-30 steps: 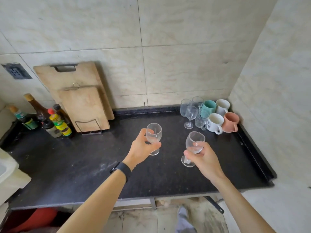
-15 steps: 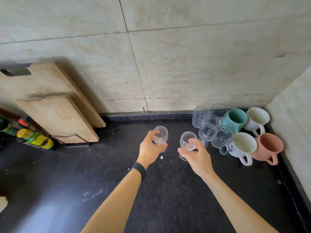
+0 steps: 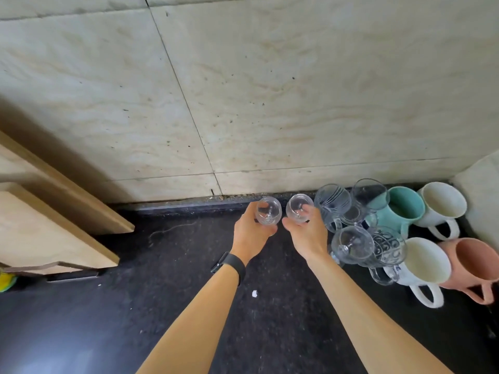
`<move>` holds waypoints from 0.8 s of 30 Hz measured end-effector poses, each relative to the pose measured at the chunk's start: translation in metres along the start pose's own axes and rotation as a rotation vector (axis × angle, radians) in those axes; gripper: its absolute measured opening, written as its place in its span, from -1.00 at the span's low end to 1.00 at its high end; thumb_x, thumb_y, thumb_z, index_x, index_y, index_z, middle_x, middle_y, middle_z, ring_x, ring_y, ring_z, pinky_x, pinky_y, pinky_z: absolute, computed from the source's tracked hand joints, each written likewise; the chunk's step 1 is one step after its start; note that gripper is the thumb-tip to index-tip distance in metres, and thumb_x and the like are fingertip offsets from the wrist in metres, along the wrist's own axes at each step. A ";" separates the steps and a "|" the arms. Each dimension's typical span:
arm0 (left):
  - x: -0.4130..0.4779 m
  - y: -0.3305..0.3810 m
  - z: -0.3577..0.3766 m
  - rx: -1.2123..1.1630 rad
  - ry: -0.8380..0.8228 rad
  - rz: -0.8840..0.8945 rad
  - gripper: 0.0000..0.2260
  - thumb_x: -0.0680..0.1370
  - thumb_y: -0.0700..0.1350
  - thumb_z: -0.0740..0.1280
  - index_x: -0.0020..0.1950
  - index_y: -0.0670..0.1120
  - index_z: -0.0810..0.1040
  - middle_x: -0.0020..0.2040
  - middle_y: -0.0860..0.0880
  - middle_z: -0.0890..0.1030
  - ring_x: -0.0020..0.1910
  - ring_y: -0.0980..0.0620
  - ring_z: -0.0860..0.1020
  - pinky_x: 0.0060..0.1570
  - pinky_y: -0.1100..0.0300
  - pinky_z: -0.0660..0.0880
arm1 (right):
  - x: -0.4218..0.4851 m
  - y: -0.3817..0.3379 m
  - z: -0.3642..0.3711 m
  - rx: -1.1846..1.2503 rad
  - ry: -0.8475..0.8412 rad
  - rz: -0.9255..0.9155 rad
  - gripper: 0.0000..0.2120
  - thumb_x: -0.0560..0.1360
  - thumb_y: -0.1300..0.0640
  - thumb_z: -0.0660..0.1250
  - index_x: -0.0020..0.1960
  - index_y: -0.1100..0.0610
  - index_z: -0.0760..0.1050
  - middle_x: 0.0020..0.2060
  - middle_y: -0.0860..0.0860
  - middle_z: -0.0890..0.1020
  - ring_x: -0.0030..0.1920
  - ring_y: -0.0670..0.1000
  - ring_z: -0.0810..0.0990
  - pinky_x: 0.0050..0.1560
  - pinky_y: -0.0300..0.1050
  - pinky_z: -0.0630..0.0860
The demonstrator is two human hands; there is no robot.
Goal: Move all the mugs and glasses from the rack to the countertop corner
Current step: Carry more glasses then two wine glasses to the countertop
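My left hand (image 3: 249, 234) grips a small clear wine glass (image 3: 267, 211) close to the back wall. Beside it my right hand (image 3: 306, 234) grips a second wine glass (image 3: 299, 209), just left of the cluster in the corner. That cluster holds a striped tumbler (image 3: 332, 202), another wine glass (image 3: 351, 244), a patterned glass mug (image 3: 387, 245), a teal mug (image 3: 402, 210), two white mugs (image 3: 442, 205) (image 3: 425, 263) and a pink mug (image 3: 475, 261). Whether the two held glasses touch the black countertop (image 3: 189, 265) I cannot tell.
Two wooden cutting boards (image 3: 48, 228) lean against the tiled wall at the left, in a metal stand. A yellow-green bottle (image 3: 5, 279) peeks out at the left edge. A small white speck (image 3: 254, 293) lies on the counter between my forearms.
Both hands carried their wine glasses forward and right, up to the back wall beside the corner cluster. The camera has leaned in closer over the counter.
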State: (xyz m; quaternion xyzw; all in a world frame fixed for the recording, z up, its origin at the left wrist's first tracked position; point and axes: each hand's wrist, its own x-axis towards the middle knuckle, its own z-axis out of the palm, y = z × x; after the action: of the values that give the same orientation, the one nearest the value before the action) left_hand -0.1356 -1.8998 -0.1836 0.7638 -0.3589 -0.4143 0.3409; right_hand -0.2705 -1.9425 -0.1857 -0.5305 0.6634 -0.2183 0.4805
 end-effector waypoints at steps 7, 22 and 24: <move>0.026 0.005 0.006 -0.033 0.004 0.002 -0.57 0.41 -0.21 0.50 0.21 0.09 0.52 -0.07 0.19 0.61 -0.11 0.20 0.57 -0.25 0.43 0.39 | 0.018 0.000 0.007 0.048 -0.011 -0.029 -0.64 0.48 0.13 0.47 0.14 -0.06 0.35 -0.09 -0.16 0.53 0.07 0.02 0.61 0.14 -0.05 0.51; 0.026 0.001 0.000 -0.043 -0.016 -0.003 -0.46 0.42 -0.14 0.53 0.35 0.05 0.45 0.09 0.05 0.62 0.02 0.09 0.55 -0.13 0.34 0.42 | 0.018 -0.002 0.007 0.112 -0.098 0.021 -0.54 0.46 0.25 0.45 0.31 0.06 0.43 0.19 -0.06 0.61 0.10 -0.07 0.63 0.11 -0.14 0.45; 0.017 -0.003 -0.003 -0.016 0.019 -0.028 -0.50 0.44 -0.11 0.52 0.33 0.04 0.45 0.10 0.04 0.61 -0.01 0.08 0.56 -0.01 0.19 0.50 | 0.008 -0.003 0.002 0.097 -0.104 0.047 -0.45 0.48 0.24 0.43 0.43 0.08 0.36 0.36 -0.06 0.51 0.07 -0.15 0.54 0.15 -0.16 0.37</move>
State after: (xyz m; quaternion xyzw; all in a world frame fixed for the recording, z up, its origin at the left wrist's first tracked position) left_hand -0.1250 -1.9114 -0.1916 0.7700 -0.3417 -0.4145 0.3444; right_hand -0.2676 -1.9502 -0.1875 -0.5014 0.6386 -0.2108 0.5444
